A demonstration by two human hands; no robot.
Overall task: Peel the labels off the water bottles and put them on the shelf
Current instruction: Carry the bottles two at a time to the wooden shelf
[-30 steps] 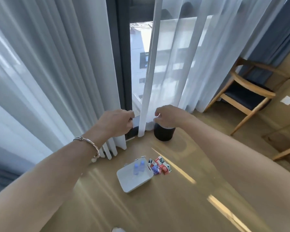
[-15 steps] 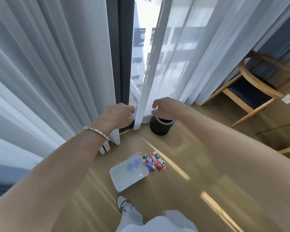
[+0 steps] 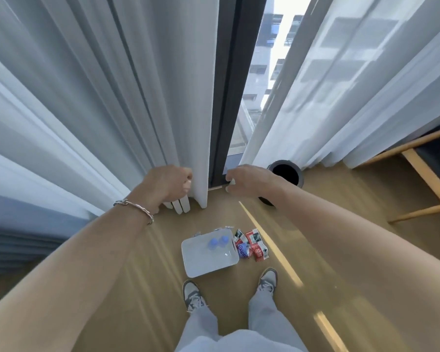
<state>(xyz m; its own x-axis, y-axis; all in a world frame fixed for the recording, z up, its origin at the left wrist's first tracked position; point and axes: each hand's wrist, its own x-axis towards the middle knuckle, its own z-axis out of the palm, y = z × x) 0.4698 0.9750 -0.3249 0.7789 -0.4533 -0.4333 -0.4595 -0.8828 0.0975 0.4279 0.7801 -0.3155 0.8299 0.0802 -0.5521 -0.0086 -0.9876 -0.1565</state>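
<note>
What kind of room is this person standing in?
Probably a hotel room or apartment living space, high in a city building. Floor-length white curtains hang over a tall window showing other buildings outside, and a wooden chair and a small black bin stand on the wood floor.

Sheer white curtains (image 3: 99, 97) parted over a dark-framed window (image 3: 233, 85), daylight coming through. Tan wood floor (image 3: 150, 288) with sun streaks. Wooden chair (image 3: 422, 158) at right, black bin (image 3: 286, 172) beside the curtain.

White sheer curtains (image 3: 112, 97) frame a dark window frame (image 3: 229, 97). A white tray (image 3: 203, 265) holds blue-capped bottles (image 3: 217, 242), beside red-and-white labels (image 3: 252, 247) on tan wooden floor (image 3: 142, 288).
</note>
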